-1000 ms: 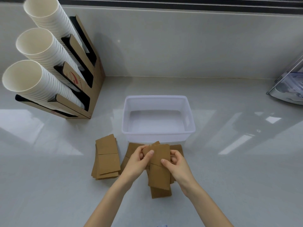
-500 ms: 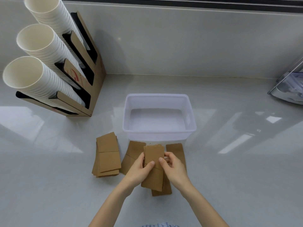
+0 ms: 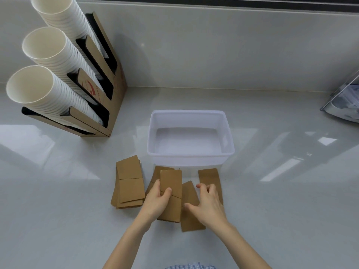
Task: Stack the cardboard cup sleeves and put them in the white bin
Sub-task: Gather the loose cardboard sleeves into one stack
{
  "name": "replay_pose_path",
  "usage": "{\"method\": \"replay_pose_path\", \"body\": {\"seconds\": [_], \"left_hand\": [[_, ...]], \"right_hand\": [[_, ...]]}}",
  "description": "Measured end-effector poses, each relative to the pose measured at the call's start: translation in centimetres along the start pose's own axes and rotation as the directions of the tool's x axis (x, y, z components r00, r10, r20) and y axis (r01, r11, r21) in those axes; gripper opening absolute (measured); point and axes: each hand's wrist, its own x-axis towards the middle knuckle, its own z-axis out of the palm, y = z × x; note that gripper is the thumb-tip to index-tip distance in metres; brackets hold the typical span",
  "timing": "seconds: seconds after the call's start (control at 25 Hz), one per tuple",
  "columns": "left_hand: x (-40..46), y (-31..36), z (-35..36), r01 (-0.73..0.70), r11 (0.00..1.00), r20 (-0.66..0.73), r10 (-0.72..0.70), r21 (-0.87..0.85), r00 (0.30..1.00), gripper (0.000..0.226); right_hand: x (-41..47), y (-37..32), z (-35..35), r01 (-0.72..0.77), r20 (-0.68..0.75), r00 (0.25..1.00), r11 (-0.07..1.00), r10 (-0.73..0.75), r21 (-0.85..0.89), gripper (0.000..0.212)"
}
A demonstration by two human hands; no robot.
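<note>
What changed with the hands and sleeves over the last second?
The right hand let go of the sleeves both hands were holding and moved right, down onto a loose sleeve on the counter. The left hand keeps its grip on the held sleeves, now lowered towards the counter. The left pile stayed put, and the white bin stayed empty.
</note>
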Motion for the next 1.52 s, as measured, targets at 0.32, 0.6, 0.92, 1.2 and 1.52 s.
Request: {"method": "replay_pose_path", "body": {"seconds": [0.32,0.6,0.92,1.2,1.52], "left_hand": [[-0.1,0.1,0.1,0.017,1.000,-0.001,-0.017,0.018,1.000,0.017],[-0.1,0.3,0.3,0.013,1.000,0.014,-0.013,0.016,1.000,0.013],[-0.1,0.2,0.6,0.099,0.993,0.038,-0.096,-0.065,0.995,0.014],[-0.1,0.4,1.1,0.140,0.960,0.070,-0.126,-0.243,0.990,0.007],[-0.1,-0.4,1.5,0.086,0.986,0.071,-0.076,-0.144,0.995,0.027]], "right_hand": [[0.1,-0.8,0.5,-0.064,-0.047,0.997,0.996,0.061,-0.057,0.053],[0.2,-0.1,-1.1,-0.058,-0.041,0.996,0.927,0.079,0.371,0.022],[0.1,-0.1,-3.3,-0.005,-0.123,0.983,0.680,0.139,0.733,0.013],[-0.3,-1.0,-1.2,-0.008,-0.043,0.998,0.723,0.053,0.691,0.013],[-0.5,-1.2,-0.6,0.013,-0.051,0.998,0.801,0.022,0.598,0.013]]}}
